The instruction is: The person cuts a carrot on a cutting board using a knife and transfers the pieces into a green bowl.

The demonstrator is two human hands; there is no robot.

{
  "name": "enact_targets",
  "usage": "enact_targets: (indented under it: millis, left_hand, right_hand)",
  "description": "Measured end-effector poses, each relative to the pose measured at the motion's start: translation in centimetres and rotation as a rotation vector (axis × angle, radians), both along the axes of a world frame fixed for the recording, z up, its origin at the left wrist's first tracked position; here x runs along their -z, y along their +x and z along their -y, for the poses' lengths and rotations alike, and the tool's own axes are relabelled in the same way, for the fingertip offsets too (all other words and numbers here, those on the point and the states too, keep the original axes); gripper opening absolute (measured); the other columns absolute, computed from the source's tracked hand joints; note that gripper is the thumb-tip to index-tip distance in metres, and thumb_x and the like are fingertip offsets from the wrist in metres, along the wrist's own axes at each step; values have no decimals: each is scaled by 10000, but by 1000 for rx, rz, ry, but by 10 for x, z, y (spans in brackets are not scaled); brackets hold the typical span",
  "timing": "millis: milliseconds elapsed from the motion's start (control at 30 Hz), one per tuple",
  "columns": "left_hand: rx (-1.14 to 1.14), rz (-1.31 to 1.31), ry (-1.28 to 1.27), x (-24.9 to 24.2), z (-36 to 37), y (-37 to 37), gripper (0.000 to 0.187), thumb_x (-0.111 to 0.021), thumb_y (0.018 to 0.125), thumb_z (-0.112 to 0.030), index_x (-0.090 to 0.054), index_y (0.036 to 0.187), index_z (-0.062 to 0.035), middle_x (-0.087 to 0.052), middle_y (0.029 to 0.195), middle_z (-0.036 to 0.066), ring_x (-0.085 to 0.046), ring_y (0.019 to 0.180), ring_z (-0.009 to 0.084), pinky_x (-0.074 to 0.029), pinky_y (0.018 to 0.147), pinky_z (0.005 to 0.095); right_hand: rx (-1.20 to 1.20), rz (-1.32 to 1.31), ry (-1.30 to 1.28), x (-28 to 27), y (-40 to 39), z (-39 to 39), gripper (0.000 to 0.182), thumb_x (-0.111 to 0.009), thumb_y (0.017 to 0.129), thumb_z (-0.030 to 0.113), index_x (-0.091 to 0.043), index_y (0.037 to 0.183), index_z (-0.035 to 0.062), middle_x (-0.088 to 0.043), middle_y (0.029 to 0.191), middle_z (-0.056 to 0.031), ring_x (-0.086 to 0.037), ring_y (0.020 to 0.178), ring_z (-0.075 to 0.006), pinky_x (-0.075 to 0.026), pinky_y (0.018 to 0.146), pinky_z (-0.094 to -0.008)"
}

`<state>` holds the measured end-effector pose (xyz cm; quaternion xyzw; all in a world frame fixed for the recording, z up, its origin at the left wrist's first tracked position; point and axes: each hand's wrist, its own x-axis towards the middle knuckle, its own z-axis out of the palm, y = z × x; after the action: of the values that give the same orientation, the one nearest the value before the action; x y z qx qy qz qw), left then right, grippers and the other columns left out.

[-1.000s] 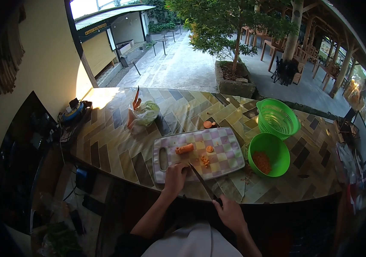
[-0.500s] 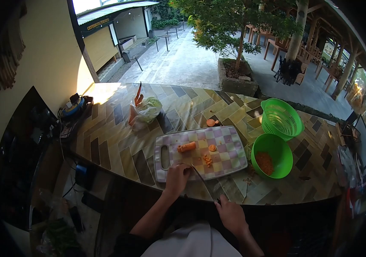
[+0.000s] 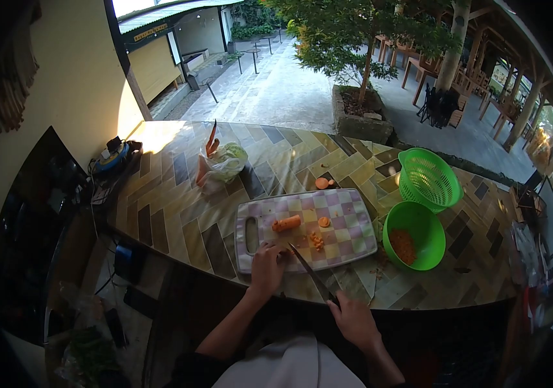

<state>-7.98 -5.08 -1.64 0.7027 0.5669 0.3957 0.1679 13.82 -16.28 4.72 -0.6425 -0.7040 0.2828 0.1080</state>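
Head view: carrot chunk (image 3: 286, 223) just beyond left hand (image 3: 267, 268), fingers bunched together; right hand (image 3: 355, 321), fingers clamped around knife (image 3: 313, 273).

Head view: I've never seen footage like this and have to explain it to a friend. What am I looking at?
There is no machine here: a camera on a person's head looks down past their two bare hands. The right hand holds a knife; the left hand rests at the near edge of a checked cutting board, its fingertips too unclear to show what they grip. On the board lie a carrot piece, a slice and diced bits. Right of it stands a green bowl holding orange bits.
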Motion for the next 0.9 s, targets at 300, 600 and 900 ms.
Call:
enact_targets:
  millis: [300, 600, 900]
  left_hand:
    - [-16, -142, 36, -6, 13, 6, 148, -651, 786, -3, -709, 921, -17, -662, 951, 128, -617, 979, 313, -520, 822, 414]
    - [-10, -84, -13, -10, 15, 5, 189, -636, 783, 16, -736, 940, -14, -682, 941, 145, -628, 977, 321, -523, 826, 405]
    - [-19, -19, -65, -5, 8, 0, 175, -690, 727, 12, -736, 895, -5, -676, 875, 146, -634, 909, 324, -511, 807, 416]
  right_hand:
    - [-49, 91, -9, -4, -7, -5, 277, -530, 1002, 284, -486, 992, 11, -632, 727, -262, -634, 749, -471, -492, 652, -558]
    - [-18, -4, 26, 1, -1, -1, 287, -508, 1012, 296, -493, 978, 11, -634, 720, -263, -639, 734, -469, -497, 644, -555]
    - [-17, 28, -50, -2, -13, 5, 310, -517, 1009, 303, -488, 1017, -5, -630, 743, -285, -632, 768, -486, -490, 671, -572]
